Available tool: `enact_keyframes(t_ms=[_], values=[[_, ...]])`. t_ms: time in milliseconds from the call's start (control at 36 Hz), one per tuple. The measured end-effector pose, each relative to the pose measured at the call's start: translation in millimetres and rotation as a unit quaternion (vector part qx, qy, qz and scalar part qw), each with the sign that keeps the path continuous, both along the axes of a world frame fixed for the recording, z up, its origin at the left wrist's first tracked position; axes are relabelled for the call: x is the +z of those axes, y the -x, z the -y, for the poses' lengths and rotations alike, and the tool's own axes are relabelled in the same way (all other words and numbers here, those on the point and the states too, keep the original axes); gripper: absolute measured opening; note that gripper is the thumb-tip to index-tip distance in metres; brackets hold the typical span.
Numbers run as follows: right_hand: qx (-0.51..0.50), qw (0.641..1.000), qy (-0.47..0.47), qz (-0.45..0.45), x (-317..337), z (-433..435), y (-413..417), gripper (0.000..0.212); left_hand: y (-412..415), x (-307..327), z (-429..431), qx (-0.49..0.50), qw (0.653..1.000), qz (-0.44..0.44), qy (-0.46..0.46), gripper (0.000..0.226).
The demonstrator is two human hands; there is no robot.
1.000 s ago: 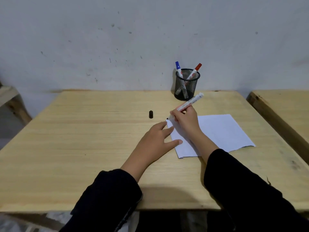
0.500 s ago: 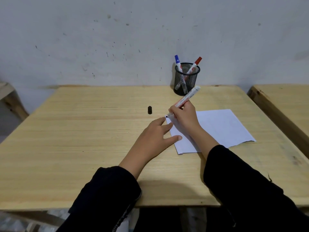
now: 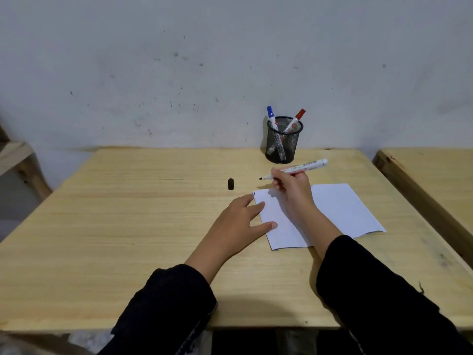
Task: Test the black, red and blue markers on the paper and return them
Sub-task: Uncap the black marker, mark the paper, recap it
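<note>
Pale scuffed wall behind, light wood table (image 3: 128, 226) in front w/ a second one off to the right. Right hand (image 3: 290, 185) is clenched round the black marker (image 3: 298, 169), uncapped, tip lifted clear of the sheet and pointing left, barrel near level, tail end toward the cup. Left hand (image 3: 239, 221) lies flat and open, gripping nothing, fingertips pressing the near-left edge of the paper (image 3: 340, 208) to pin it. A short black stroke (image 3: 254, 193) sits at the sheet's far-left corner, so the black test looks done, imo. Black cap (image 3: 230, 183) stands upright on the bare wood, left of the sheet, apart from both hands. Further out, mesh cup (image 3: 283, 142) at the table's back edge by the wall holds the blue marker (image 3: 271, 118) and red marker (image 3: 294, 121), both capped, leaning apart. Step in hand, prob.: recap the black one and drop it back in. To do it well: free the left hand for the cap, keep the wet tip off skin, sleeve and wood, line cap and tip up straight, push till it seats, then lower it tail-first into the cup w/o knocking the other two. Cup looks light, so go in from above, not sideways.
</note>
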State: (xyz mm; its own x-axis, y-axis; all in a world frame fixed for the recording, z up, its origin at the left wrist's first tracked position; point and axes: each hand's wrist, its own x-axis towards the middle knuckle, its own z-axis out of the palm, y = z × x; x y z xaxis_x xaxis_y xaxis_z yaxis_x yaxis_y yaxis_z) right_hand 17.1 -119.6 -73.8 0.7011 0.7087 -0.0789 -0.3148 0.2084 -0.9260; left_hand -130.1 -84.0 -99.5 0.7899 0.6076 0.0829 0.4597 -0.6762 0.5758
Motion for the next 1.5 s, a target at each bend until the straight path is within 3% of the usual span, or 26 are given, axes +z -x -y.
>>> enact_keyframes(t_ms=[139,306,389,500,556,667,750,833,972,1250,1500], values=[[0.015,0.999,-0.019,0.028,18,8,-10,0.007,2,4,-3,-0.009,1.0,0.005,-0.006,0.058],[0.015,0.998,-0.05,0.044,38,25,-16,0.01,0,22,-15,0.092,0.984,0.15,-0.003,0.063],[0.004,0.998,-0.056,0.032,41,32,-18,0.008,-5,28,-30,0.121,0.985,0.117,-0.023,0.058],[-0.005,0.998,-0.051,0.027,41,40,-19,0.006,-12,23,-50,0.169,0.984,0.063,0.005,0.032],[-0.007,0.998,-0.051,0.027,42,44,-20,0.004,-14,25,-52,0.184,0.977,0.103,0.034,0.016],[-0.003,0.997,-0.07,0.025,48,51,-20,0.005,-19,48,-38,0.179,0.909,0.29,0.24,0.008],[0.002,0.996,-0.084,0.021,51,55,-18,0.006,-29,60,-31,0.128,0.853,0.354,0.361,0.007],[0.01,0.994,-0.105,0.018,52,57,-14,0.006,-37,66,-23,0.095,0.814,0.387,0.423,0.009],[0.013,0.992,-0.126,0.022,52,61,-10,0.006,-43,71,-9,0.05,0.783,0.41,0.465,0.01],[0.025,0.99,-0.13,0.039,53,68,-15,0.008,-44,76,2,0.017,0.762,0.407,0.503,0.01],[0.038,0.988,-0.139,0.061,48,71,-15,0.013,-42,79,1,0.014,0.779,0.39,0.491,0.01]])
